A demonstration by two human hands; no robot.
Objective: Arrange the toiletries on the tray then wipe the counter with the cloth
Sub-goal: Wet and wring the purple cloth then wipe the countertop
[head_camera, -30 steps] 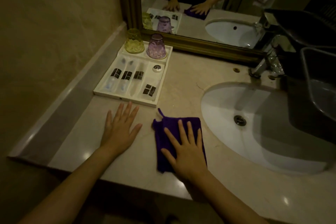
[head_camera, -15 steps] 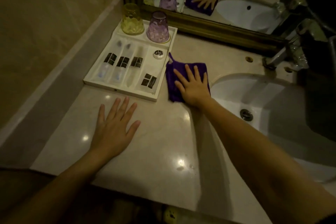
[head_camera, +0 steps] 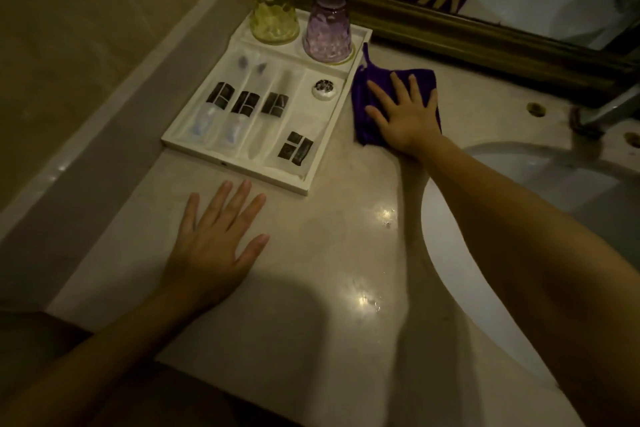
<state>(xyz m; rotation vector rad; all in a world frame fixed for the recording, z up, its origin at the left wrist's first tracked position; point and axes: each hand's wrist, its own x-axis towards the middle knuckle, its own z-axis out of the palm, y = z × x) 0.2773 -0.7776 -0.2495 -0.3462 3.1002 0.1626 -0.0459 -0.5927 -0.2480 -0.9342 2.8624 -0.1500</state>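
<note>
A white tray (head_camera: 313, 163) stands on the beige counter (head_camera: 311, 270) by the left wall. It holds several clear toiletry packets with black labels (head_camera: 246, 102), a small round item (head_camera: 324, 89), an upturned yellow cup (head_camera: 274, 9) and an upturned purple cup (head_camera: 328, 28). A purple cloth (head_camera: 363, 94) lies flat on the counter just right of the tray. My right hand (head_camera: 405, 114) presses flat on the cloth, fingers spread. My left hand (head_camera: 214, 243) rests flat on the counter in front of the tray, holding nothing.
A white sink basin (head_camera: 540, 191) is sunk into the counter to the right, under my right forearm. A dark-framed mirror (head_camera: 485, 35) runs along the back wall. A tap base (head_camera: 588, 118) stands at the far right.
My right hand has slid the cloth from the counter's front edge back to beside the tray and towards the mirror. My left hand has stayed flat on the counter.
</note>
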